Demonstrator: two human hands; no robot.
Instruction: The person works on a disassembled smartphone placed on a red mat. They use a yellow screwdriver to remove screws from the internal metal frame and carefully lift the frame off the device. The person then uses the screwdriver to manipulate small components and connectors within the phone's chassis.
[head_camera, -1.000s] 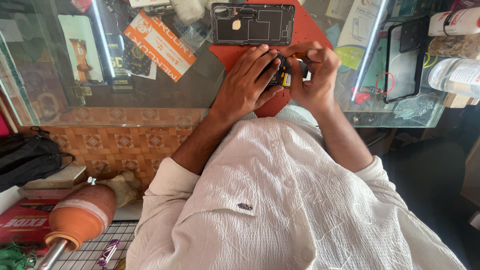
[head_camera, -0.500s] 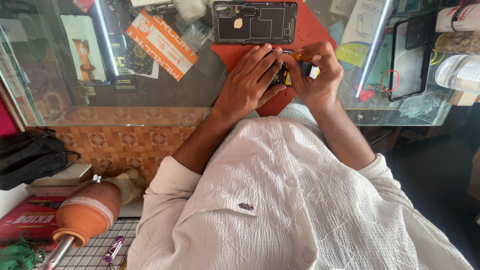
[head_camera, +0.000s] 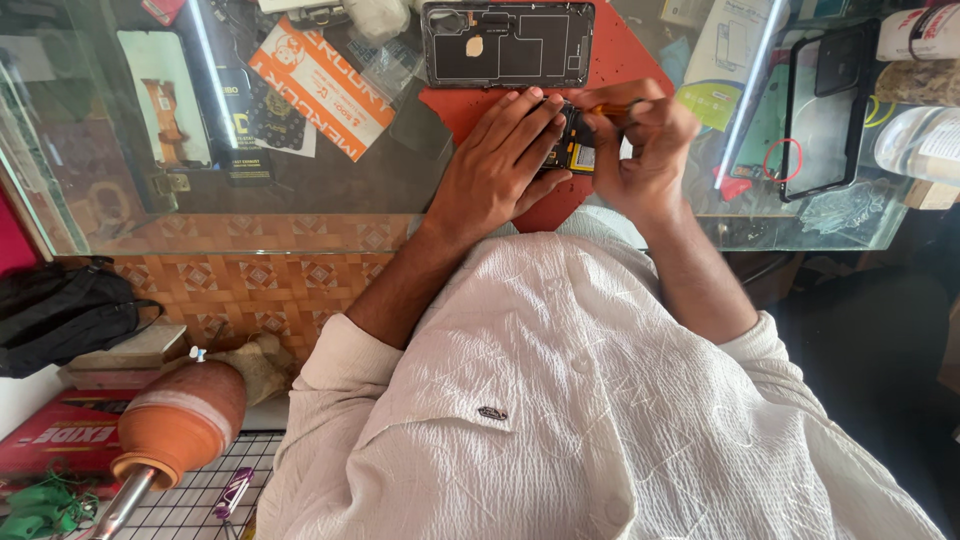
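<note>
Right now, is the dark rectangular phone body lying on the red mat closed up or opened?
Opened: the dark rectangular phone body on the red mat shows bare inner compartments, no back cover.

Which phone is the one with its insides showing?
The opened phone lying flat on the red mat, just beyond the hands. The black phone at the right looks closed.
</note>
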